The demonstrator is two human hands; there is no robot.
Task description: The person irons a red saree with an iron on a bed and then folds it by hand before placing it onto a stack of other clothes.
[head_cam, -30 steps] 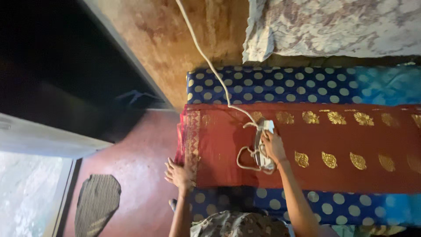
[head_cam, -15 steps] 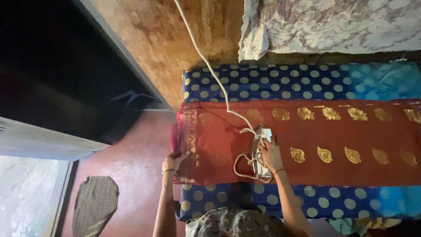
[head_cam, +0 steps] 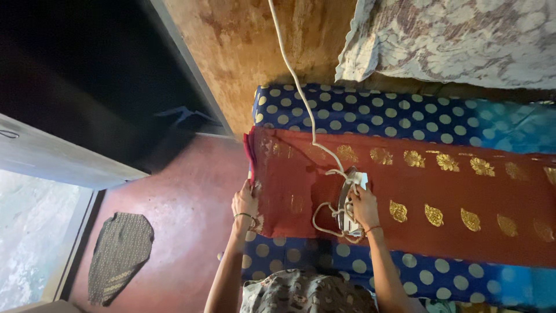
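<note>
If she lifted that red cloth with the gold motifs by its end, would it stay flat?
Probably not: the red cloth looks thin and floppy, already bunching where the left hand grips its edge. It likely slides easily on the dotted padding.

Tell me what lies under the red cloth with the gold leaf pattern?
Under the red cloth lies a blue padding with pale dots, showing along both long edges. The part beneath the cloth and the iron is covered, so unseen.
</note>
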